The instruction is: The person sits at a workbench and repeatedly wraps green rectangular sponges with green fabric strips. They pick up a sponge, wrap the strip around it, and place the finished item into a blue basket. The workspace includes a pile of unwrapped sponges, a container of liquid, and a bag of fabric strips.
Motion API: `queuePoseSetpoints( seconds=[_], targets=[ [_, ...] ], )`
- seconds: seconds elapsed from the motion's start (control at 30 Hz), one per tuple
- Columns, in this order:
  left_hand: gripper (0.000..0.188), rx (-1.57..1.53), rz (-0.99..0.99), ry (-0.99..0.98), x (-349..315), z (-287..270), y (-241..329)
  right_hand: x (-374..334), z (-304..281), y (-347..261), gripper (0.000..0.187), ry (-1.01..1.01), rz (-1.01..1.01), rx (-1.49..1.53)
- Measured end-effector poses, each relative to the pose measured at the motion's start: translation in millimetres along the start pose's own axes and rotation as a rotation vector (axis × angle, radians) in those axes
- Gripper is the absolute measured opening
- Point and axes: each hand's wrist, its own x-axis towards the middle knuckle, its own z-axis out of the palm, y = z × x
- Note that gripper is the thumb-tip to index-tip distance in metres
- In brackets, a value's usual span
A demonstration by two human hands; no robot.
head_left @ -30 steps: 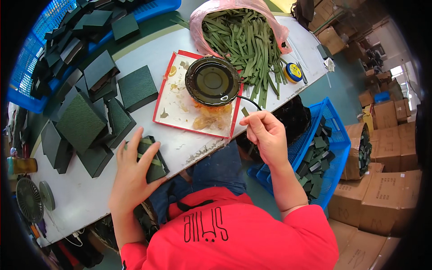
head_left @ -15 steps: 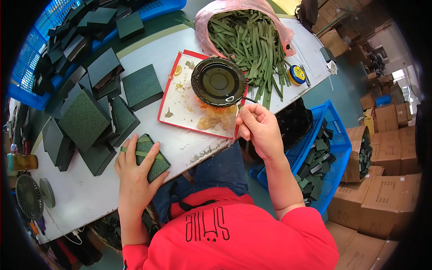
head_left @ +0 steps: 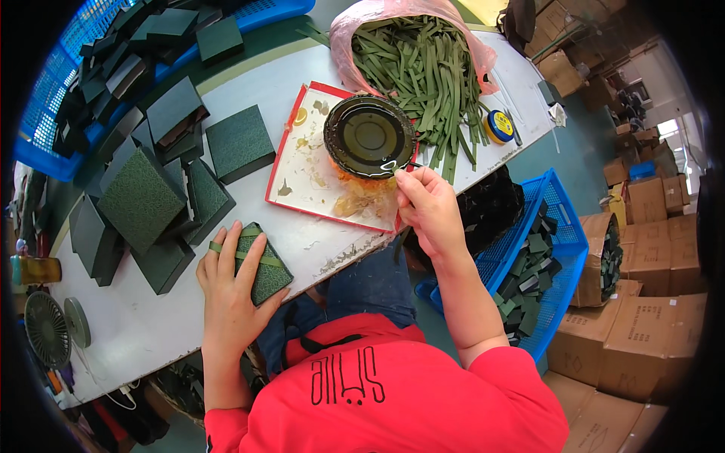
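A small dark green textured box [head_left: 273,281] lies at the table's near edge, with a green ribbon [head_left: 270,260] across it. My left hand [head_left: 232,294] grips it, fingers over the ribbon and thumb along the near side. My right hand [head_left: 432,215] is closed in a pinch at the near right rim of a round black pan [head_left: 334,155] of dark, glossy liquid. Whatever is between those fingertips is too small to make out. Under the pan is a stained white board with red edges [head_left: 293,177]. A short black rod shows between pan and hand.
Larger green boxes [head_left: 143,200] are heaped on the left, before a blue crate [head_left: 38,136]. Beyond the pan, a pink bag [head_left: 343,53] spills green ribbon strips. A blue-and-yellow round tin [head_left: 499,126] sits far right. Right of my legs stands a blue basket [head_left: 570,260] of small boxes.
My right hand has moved slightly up and left, its fingertips now at the pan's rim. My left hand and the small box have shifted a little to the right.
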Motion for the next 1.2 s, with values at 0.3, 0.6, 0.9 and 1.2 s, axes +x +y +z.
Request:
queuePoseSetpoints(
  seconds=[0.3,0.6,0.9,1.2],
  targets=[
    [0.082,-0.013,-0.003,0.0,1.8,0.1,-0.5,5.6,-3.4,2.2,0.018,-0.011,0.038,0.076],
    [0.084,-0.192,0.115,0.071,6.2,-7.1,-6.6,-43.3,9.9,3.7,0.011,-0.15,-0.075,-0.037],
    [0.084,-0.587,0.445,0.044,25.5,-14.1,-14.9,-75.0,54.5,6.4,0.015,-0.621,0.452,-0.188],
    [0.082,-0.614,0.479,0.005,27.0,-16.7,-15.8,-73.4,61.5,13.7,0.019,-0.646,0.482,-0.212]
  ],
)
